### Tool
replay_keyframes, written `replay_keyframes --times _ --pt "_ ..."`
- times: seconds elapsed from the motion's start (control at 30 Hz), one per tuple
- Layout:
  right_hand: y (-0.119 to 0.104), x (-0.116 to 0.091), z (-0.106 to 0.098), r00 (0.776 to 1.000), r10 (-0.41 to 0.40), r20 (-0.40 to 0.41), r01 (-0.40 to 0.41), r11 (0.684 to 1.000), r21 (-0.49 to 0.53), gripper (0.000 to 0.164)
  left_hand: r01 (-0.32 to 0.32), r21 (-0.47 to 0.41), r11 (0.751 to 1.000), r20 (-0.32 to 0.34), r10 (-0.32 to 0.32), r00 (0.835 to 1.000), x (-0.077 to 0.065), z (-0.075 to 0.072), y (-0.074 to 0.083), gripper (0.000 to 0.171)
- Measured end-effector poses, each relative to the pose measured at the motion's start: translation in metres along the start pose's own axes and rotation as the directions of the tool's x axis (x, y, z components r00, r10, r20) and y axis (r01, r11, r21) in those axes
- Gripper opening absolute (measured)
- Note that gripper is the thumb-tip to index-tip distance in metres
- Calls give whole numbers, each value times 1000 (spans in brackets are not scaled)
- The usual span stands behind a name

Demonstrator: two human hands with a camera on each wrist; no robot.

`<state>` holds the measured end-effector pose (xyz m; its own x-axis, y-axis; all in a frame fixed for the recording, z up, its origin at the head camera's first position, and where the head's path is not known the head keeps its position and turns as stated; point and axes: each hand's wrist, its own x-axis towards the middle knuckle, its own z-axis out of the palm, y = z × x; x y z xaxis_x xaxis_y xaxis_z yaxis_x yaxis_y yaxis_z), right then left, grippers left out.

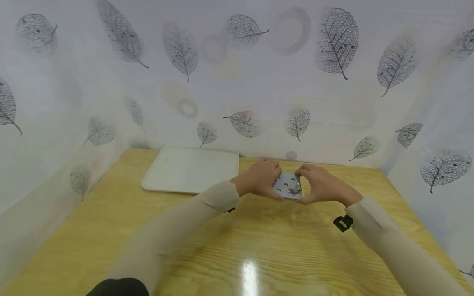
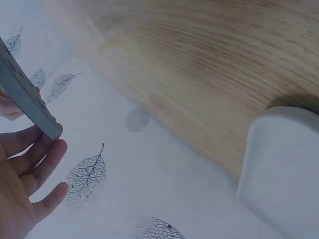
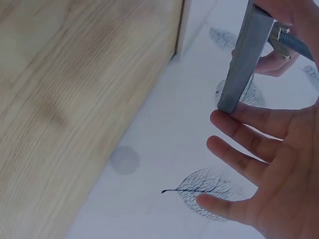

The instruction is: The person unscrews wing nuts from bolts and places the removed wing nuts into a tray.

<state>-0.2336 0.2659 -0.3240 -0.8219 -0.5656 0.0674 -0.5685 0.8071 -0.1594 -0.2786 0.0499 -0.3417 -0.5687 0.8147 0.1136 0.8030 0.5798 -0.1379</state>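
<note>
Both hands hold a flat grey metal plate (image 1: 284, 190) with several holes, raised over the far part of the table. My left hand (image 1: 259, 177) pinches its left end between thumb and fingers. At the right end, the thumb and fingers of my right hand (image 1: 326, 186) grip the opposite edges. A wing nut (image 3: 280, 44) on a threaded bolt (image 3: 296, 45) stands out from one face of the plate, close to the right hand. In the left wrist view the plate (image 2: 27, 94) appears edge-on, resting against the fingertips.
A white rectangular tray (image 1: 196, 169) lies at the back left of the wooden table (image 1: 237, 242), left of the hands. Leaf-patterned cloth (image 1: 148, 98) encloses the table's back and sides. A black strapped device (image 1: 342, 223) is at the right wrist.
</note>
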Motion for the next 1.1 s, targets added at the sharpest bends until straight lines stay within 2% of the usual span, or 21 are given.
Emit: replay_keyframes --times 0.3,0.53,0.7,0.8,0.9,1.0,1.1 --pt "-31 -12 -7 998 -25 -50 25 1000 7 68 -1 42 999 -85 4 996 -38 -25 11 75" --pt "-48 -17 -10 994 -64 -87 66 998 19 71 24 39 999 -148 -18 989 -59 -31 15 78" --pt "-56 -21 -12 992 -75 -105 79 996 35 71 35 18 999 -212 -30 977 -71 -33 18 77" --pt "-59 -24 -18 995 -63 -82 70 993 93 69 48 -30 998 -266 -54 962 -76 -32 21 76" --pt "-61 -25 -26 996 -68 -63 78 982 172 65 55 -96 994 -333 -84 939 -80 -30 23 75" --pt "-61 -25 -36 990 -115 -81 130 967 218 65 47 -171 984 -396 -112 912 -82 -28 26 74" --pt "-62 -22 -45 980 -163 -117 186 956 227 67 20 -277 961 -438 -144 887 -83 -25 28 73"
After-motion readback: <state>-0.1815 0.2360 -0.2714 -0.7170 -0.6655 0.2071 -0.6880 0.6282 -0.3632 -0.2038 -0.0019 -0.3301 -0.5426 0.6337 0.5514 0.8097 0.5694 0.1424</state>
